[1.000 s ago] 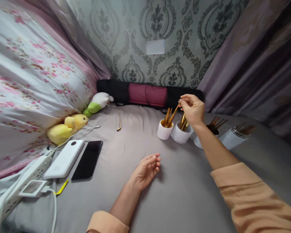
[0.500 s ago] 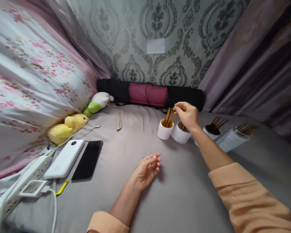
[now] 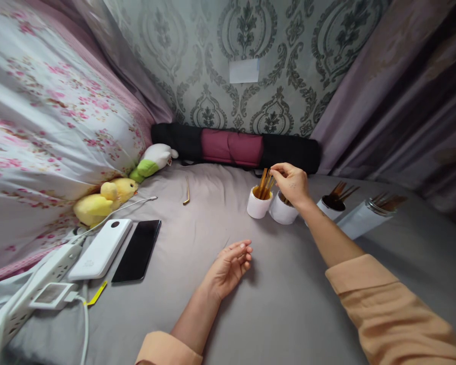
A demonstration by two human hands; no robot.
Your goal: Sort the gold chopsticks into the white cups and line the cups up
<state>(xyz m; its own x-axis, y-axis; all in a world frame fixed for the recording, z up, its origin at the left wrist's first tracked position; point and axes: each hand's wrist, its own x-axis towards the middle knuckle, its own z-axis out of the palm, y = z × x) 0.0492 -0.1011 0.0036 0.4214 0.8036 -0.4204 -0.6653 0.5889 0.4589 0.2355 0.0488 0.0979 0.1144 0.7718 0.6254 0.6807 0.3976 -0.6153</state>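
My right hand (image 3: 292,183) reaches over a group of white-wrapped cups, thumb and forefinger pinched on the top of a thin brown stick (image 3: 270,183). That stick leans at the right side of the leftmost cup (image 3: 259,206), among several other brown sticks (image 3: 264,181). Just right of it stands a second white cup (image 3: 283,213), its opening partly hidden by my hand. My left hand (image 3: 230,268) rests on the grey sheet, fingers loosely curled and apart, holding nothing.
Farther right are a dark-mouthed cup (image 3: 332,204) and a tilted white jar (image 3: 368,218), both with sticks. A bent metal straw (image 3: 187,191) lies on the sheet. To the left are a phone (image 3: 137,251), a power bank (image 3: 102,248), a power strip (image 3: 34,289) and plush toys (image 3: 106,202).
My right hand has shifted slightly left and down, toward the leftmost cup, still pinching. My left hand has stayed in place.
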